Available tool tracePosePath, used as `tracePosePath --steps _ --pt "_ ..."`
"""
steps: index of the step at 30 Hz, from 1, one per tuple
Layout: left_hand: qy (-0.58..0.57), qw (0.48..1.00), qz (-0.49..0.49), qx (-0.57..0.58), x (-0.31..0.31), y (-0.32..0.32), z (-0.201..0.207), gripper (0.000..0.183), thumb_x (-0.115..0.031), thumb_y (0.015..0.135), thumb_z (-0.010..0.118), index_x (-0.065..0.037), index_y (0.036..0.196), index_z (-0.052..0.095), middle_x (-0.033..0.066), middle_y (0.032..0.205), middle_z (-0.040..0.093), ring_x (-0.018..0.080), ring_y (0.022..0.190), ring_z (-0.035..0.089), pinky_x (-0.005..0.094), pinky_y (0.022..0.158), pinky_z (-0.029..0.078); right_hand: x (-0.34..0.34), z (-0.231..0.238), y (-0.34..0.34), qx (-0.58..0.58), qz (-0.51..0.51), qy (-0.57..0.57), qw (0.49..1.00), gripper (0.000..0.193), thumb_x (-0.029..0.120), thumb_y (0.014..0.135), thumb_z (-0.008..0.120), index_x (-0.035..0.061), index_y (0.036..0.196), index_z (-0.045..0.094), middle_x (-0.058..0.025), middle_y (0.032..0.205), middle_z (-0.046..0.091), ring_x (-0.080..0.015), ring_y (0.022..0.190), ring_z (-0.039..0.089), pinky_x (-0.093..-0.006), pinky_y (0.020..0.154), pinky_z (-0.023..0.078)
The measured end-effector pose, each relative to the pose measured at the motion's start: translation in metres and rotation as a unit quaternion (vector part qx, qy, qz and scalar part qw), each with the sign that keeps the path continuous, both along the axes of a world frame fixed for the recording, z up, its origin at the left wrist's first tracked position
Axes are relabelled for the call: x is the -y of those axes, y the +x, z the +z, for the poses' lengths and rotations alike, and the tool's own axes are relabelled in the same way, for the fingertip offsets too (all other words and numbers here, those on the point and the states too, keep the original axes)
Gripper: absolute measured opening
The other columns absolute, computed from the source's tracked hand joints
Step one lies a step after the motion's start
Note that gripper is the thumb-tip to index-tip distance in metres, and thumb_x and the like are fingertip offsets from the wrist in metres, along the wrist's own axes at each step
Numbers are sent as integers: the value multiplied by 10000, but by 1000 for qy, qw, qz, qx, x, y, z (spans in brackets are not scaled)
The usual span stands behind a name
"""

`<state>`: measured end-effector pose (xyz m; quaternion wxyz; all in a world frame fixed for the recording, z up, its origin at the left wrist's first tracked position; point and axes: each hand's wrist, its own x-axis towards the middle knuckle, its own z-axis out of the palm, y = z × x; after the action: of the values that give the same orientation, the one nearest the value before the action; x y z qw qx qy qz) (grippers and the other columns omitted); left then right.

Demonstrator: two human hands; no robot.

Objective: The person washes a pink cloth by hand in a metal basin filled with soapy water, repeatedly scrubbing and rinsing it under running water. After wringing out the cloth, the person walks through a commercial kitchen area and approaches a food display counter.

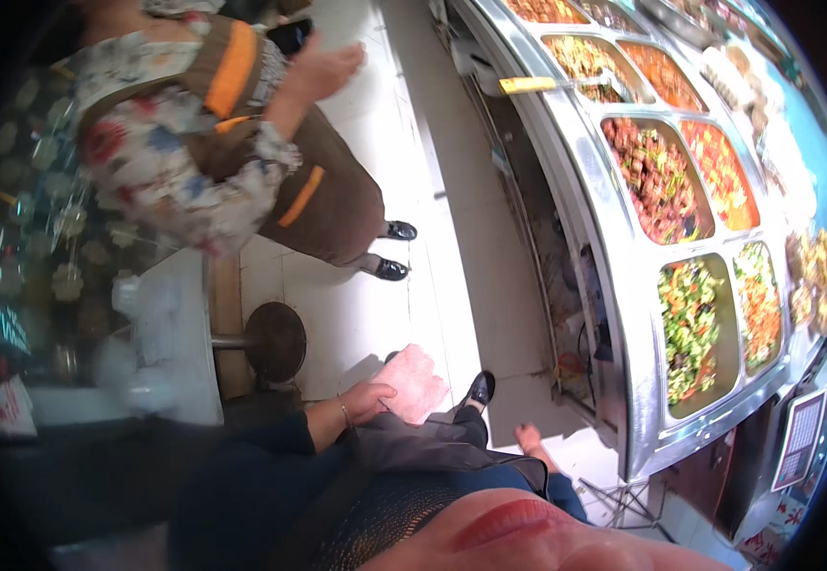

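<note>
Left hand (368, 400) was clamped on a pink cloth (413, 383) held at hip height, beside the dark apron, above the tiled floor (366, 314). Right hand (530, 440) hung low near the steel food counter (613, 314); fingers cut off, can't tell if apart or together. Risk, as a judgement: cloth slipping to the floor, or brushing the open trays. The co-worker's raised hand (323, 68) was blurred.

Right hand (530, 440) mostly hidden behind apron (451, 447)
</note>
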<state>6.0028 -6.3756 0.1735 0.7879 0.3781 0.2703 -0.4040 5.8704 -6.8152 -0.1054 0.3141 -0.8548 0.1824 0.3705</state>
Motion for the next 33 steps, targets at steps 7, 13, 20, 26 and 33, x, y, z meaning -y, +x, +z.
tracePosePath --steps 7,13,20,26,33 --pt "144 960 -169 173 -6 14 61 522 -133 825 602 14 1315 498 112 1249 581 223 1148 544 361 990 423 61 -21 -121 69 210 -40 975 426 369 870 520 28 1094 639 -255 1117 630 -433 1078 582 -461 913 475" --pt "339 682 -458 459 -58 32 82 381 -207 821 627 28 1121 620 130 1035 660 207 957 614 327 832 496 6 133 -134 81 -436 124 888 382 247 884 542 -31 1144 575 -95 927 588 -186 802 577 -335 715 517" --pt "250 843 -258 400 -122 26 122 494 -133 831 581 1 1299 499 149 1166 612 220 1086 573 322 936 467 -157 282 -57 197 -311 222 903 308 194 930 552 -11 1159 577 -80 938 615 -138 872 579 -275 761 480" --pt "150 879 -244 381 -148 -14 162 628 -99 835 575 0 1423 378 124 1286 548 212 1179 512 320 1025 407 -237 355 -33 293 -120 241 917 296 155 946 525 -4 1195 536 -76 969 617 -145 955 592 -245 843 437" --pt "91 802 -331 489 -116 -53 202 703 -88 821 512 -40 1487 293 161 1351 501 226 1216 485 318 1053 371 -270 429 -53 327 -33 365 871 238 147 942 489 -2 1114 559 -76 1080 556 -182 1036 542 -294 905 429"
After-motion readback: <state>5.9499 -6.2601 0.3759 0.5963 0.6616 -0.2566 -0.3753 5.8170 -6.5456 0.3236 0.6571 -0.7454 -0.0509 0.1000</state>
